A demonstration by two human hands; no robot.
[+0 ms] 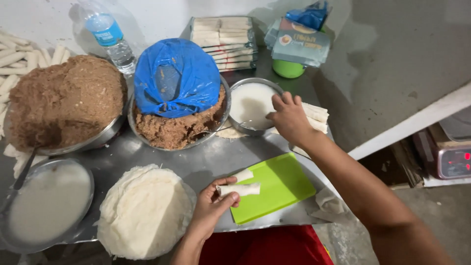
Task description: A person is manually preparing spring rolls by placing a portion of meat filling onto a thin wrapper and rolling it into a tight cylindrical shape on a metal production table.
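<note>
- The left hand [211, 206] pinches a rolled wrapper [239, 189] over the green board [274, 189] — its loose flap may unroll if the fingers ease.
- The right hand [290, 118], fingers pressed together, dips at the paste bowl [252, 105] beyond them — paste could drip on the desk [206, 157].

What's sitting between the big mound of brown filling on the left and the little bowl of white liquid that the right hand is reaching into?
In the head view, a metal bowl of brown filling topped by a blue plastic bag sits between the brown mound and the white-liquid bowl at the right hand.

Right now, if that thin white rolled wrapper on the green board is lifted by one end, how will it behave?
The thin white rolled wrapper would probably sag; its loose flap looks soft. It seems light, since the left hand steadies it with only its fingers. Being tube-shaped, it could roll on the flat green plastic board.
</note>
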